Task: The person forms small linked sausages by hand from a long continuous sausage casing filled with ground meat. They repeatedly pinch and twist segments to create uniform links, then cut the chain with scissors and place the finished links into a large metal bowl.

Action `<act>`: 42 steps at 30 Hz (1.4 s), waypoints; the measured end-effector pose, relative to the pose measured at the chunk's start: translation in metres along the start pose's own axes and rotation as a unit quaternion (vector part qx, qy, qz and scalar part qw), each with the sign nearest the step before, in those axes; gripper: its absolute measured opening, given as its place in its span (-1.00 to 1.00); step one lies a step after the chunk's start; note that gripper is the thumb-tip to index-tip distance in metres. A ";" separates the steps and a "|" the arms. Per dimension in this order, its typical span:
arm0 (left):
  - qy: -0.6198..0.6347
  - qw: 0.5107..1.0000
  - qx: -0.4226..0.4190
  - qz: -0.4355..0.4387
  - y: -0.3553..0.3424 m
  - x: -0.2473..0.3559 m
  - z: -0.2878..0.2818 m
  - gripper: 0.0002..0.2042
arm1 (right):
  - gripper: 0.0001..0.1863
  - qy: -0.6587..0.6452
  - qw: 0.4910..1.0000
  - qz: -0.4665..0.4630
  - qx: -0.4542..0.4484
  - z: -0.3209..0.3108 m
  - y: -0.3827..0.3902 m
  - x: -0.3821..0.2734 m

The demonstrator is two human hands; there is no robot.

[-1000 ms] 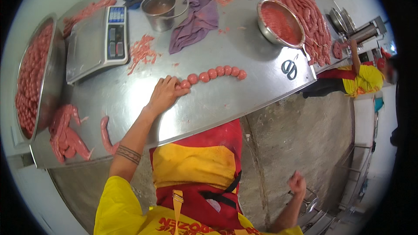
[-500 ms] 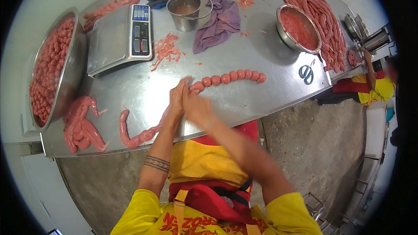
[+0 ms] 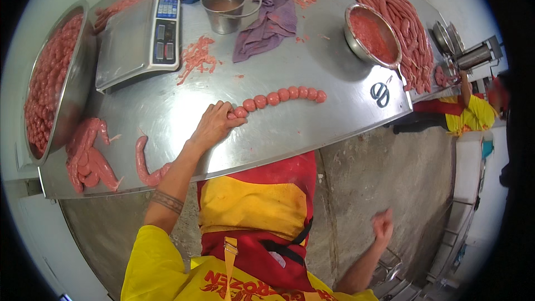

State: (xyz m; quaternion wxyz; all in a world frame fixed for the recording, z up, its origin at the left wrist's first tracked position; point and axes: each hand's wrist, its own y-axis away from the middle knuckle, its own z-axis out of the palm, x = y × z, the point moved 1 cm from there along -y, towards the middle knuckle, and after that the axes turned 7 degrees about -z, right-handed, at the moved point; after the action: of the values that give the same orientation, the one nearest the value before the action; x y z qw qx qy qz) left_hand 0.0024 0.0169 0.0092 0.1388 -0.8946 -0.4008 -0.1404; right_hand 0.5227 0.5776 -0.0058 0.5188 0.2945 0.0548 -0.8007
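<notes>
A string of small round sausage links curves across the steel table in front of me. My left hand holds its near end, thumb and fingers pressed around the link there. A smooth, unpinched length of sausage lies left of that forearm, partly hidden by it. Away from the table, over the floor at lower right, my right hand is raised with its fingers curled in. What it holds, if anything, is too small to tell. Loose sausage casings with filling lie in a pile at the table's left corner.
A large steel basin of links and a scale stand left. Behind are a small bucket, purple cloth and meat scraps. Right: scissors, a bowl of ground meat, coiled sausage, a co-worker.
My right hand has left the sausage and swung down right, off the table. My left hand stays on the string, its fingers now over the end link. The view has shifted slightly.
</notes>
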 end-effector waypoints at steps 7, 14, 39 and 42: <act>0.322 0.907 0.027 -0.272 0.028 -0.004 -0.003 -0.28 | -0.36 0.832 0.554 -0.025 -0.031 0.203 -0.389 0.186; 0.346 0.870 0.157 -0.314 0.025 -0.004 0.018 -0.56 | -0.13 0.745 0.445 -0.015 -0.496 0.361 -0.158 0.464; 0.299 0.882 0.137 -0.338 0.074 0.010 -0.008 -0.40 | -0.32 0.935 0.330 0.010 -0.130 0.294 -0.403 0.301; 0.150 0.944 0.191 -0.223 0.066 0.013 0.001 -0.46 | -0.43 0.898 0.419 0.026 -0.129 0.321 -0.379 0.310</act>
State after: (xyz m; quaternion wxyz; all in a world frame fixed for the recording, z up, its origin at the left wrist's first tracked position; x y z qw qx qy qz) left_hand 0.0603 -0.0160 0.0041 0.3311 -0.7078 -0.5836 -0.2210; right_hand -0.0265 0.3762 0.0111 0.2271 0.7771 0.5849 -0.0503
